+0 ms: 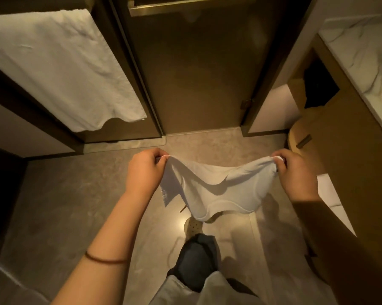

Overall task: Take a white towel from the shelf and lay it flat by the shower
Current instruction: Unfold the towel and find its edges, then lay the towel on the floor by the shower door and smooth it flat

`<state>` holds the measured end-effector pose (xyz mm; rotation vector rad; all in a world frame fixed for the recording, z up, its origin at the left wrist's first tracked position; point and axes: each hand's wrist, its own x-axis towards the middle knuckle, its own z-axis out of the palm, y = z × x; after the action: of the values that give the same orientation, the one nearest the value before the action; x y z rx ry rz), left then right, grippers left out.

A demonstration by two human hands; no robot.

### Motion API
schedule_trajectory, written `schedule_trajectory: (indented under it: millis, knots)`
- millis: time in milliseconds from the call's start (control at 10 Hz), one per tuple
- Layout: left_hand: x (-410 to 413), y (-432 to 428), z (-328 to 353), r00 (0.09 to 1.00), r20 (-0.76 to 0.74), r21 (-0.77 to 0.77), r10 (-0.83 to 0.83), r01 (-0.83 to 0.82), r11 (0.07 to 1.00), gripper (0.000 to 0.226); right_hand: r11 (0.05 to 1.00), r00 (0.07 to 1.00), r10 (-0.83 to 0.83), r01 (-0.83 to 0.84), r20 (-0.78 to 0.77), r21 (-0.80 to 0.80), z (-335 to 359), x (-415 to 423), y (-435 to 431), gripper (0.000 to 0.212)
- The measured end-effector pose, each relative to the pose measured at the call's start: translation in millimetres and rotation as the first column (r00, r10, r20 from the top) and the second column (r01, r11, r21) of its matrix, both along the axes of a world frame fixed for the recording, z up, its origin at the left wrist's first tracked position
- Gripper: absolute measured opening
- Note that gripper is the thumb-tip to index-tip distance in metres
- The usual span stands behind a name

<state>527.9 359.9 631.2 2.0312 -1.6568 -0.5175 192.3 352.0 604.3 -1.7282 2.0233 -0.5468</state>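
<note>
A white towel (pixel 216 190) hangs in the air between my two hands, sagging in the middle above the tiled floor. My left hand (pixel 145 170) pinches its left top corner. My right hand (pixel 295 175) pinches the right top corner. The towel's lower edge droops over my shoe and leg below. The dark glass shower door (pixel 196 73) stands straight ahead, shut, with its sill a short way beyond the towel.
A second white towel (pixel 53 67) hangs on the panel at the left. At the right are a marble counter (pixel 366 51), a wooden cabinet (pixel 351 150) and a round bin (pixel 298 139). My shoe (pixel 193 226) and leg are on the tiled floor (pixel 75 205).
</note>
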Motion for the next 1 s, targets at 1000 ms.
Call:
schedule_trajectory:
  millis: [1000]
  knots:
    - [10, -353, -218, 0.977, 0.042, -0.194, 0.209, -0.198, 0.961, 0.015, 0.985, 0.979, 0.167, -0.171, 0.116, 0.033, -196, -15, -376, 0.026]
